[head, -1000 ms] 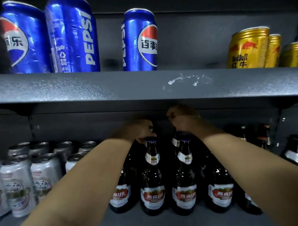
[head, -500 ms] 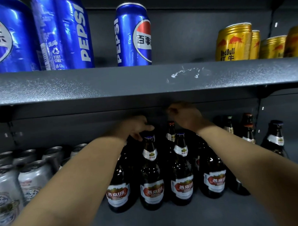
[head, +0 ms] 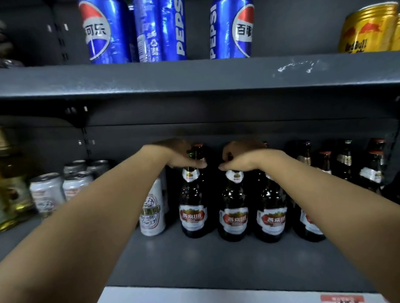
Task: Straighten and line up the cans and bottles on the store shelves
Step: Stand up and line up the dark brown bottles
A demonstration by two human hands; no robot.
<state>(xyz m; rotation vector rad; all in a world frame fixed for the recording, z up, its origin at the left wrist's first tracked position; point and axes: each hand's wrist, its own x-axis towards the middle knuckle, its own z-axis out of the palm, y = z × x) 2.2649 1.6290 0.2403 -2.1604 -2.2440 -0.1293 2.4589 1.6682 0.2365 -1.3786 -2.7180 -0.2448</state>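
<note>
On the lower shelf (head: 198, 260), your left hand (head: 181, 156) grips the cap end of the leftmost front bottle (head: 193, 206), and your right hand (head: 240, 158) pinches the neck top of the next bottle (head: 234, 209). A second ago both hands reached deeper, among the back bottles; now they have come forward onto the front row, so the back rank looks finished with. Four labelled bottles stand upright near the shelf edge, labels facing you, though the row bows slightly. A silver can (head: 151, 212) stands just beside the left bottle. Pepsi cans (head: 160, 28) above sit unevenly spaced and turned differently, probably still to do.
</note>
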